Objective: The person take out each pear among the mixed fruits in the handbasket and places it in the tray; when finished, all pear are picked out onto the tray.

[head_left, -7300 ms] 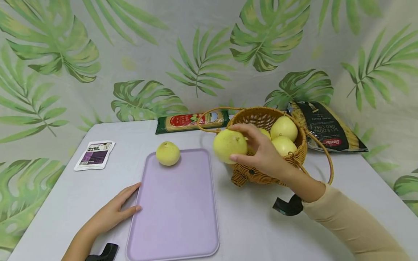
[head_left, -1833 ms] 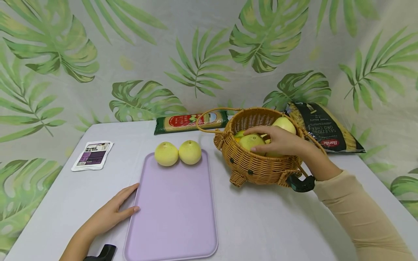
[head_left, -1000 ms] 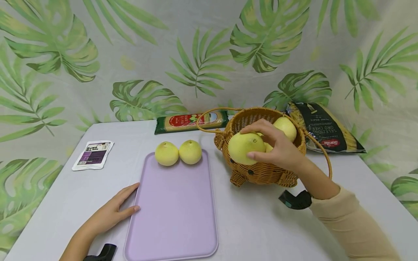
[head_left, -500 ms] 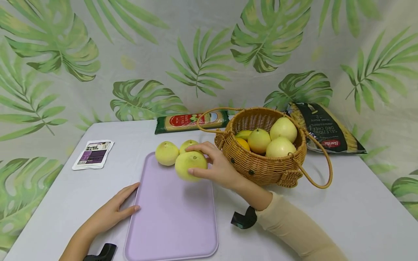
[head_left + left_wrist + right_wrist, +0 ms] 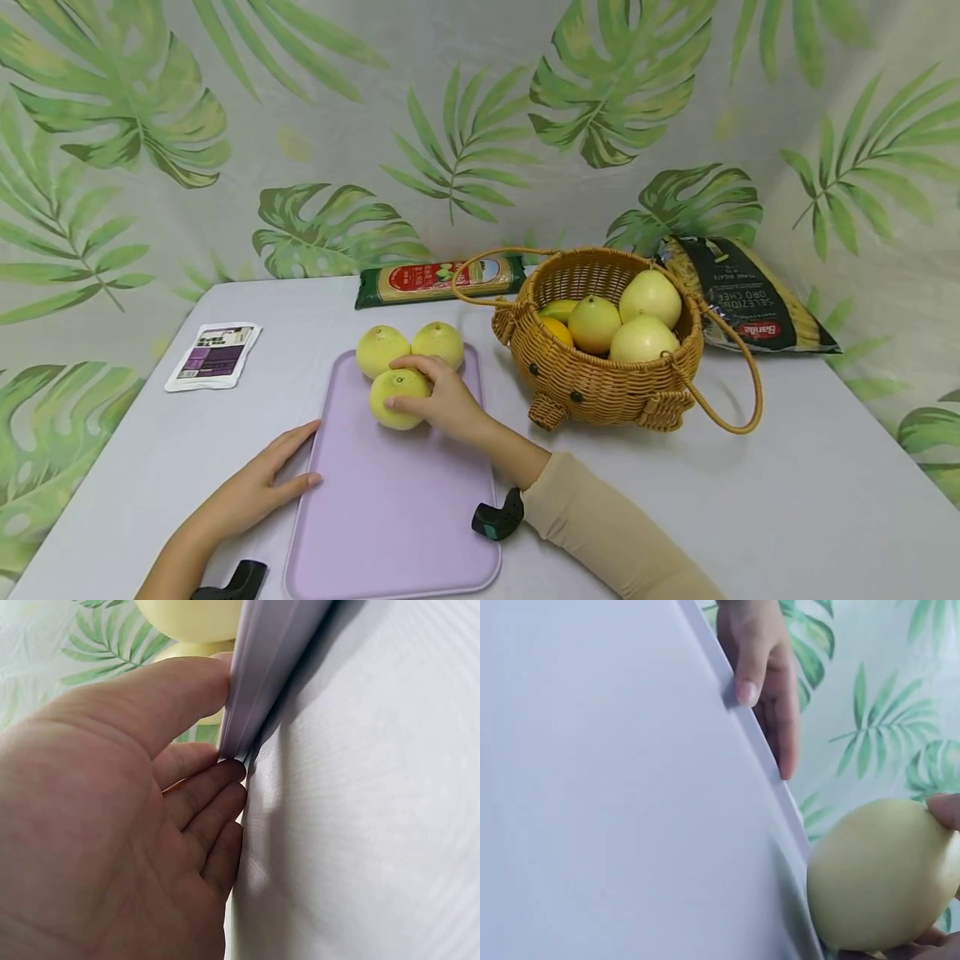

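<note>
In the head view, my right hand (image 5: 442,402) holds a round yellow pear (image 5: 393,404) between thumb and fingers, low over the far part of the lilac tray (image 5: 401,508). Two more pears, the left pear (image 5: 381,346) and the right pear (image 5: 442,340), sit side by side at the tray's far end. The right wrist view shows the held pear (image 5: 881,874) close to the tray's rim. My left hand (image 5: 258,483) rests at the tray's left edge. In the left wrist view its thumb (image 5: 180,694) touches the rim and its fingers lie along the edge.
Right of the tray stands a wicker basket (image 5: 600,379) holding pears, an orange fruit (image 5: 557,331) and other fruit. A green pasta packet (image 5: 442,281) lies behind, a black pasta bag (image 5: 742,292) at the back right, a white pouch (image 5: 215,357) at the left.
My right hand has lifted a pear out of the basket and carried it left and down to the tray. Earlier, a second pear joined the first there. My left hand stays at the edge.
</note>
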Tool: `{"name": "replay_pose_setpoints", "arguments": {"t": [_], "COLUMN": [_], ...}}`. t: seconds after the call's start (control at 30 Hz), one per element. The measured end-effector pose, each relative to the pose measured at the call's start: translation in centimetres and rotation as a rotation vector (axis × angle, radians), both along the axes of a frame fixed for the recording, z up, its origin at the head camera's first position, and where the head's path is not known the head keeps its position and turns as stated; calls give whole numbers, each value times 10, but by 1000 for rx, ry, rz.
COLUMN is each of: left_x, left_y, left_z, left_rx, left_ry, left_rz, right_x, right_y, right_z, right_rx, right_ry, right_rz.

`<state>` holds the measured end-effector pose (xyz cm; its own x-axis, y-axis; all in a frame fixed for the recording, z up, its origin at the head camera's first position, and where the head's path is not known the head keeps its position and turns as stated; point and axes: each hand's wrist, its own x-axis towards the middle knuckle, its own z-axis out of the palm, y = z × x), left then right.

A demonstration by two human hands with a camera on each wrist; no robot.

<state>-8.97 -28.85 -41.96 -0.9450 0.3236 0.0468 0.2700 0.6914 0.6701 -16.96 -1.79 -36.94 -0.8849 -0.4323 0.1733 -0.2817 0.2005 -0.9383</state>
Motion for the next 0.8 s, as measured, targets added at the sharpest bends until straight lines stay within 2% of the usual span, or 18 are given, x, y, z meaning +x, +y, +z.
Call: {"name": "replay_pose_setpoints", "arguments": {"t": [0.1,0.2,0.33,0.43,0.53,0.6,0.8], "left_x": [0,0,0,0,0,1,1], "left_y": [0,0,-1,-1,0,0,1], "left_z": [0,-1,-1,-1,1,1,2], "left_rx": [5,8,10,5,-3,-5,-8], "left_ry": [-2,-2,-2,-4,-10,-14,1], "left_rz": [-3,-7,-8,-5,0,2,0], "right_x": [6,2,-8,-10,-12,-15,-12], "right_y": [-1,-3,-1,2,3,1,-7], "right_z": [7,-1,-15,-14,-14,-21,-28], "right_rx": [19,39,101,148,158,156,180], "right_ry": [-12,-24,-42,-40,-37,-15,60], "right_rz": [-2,17,100,187,216,193,71]}}
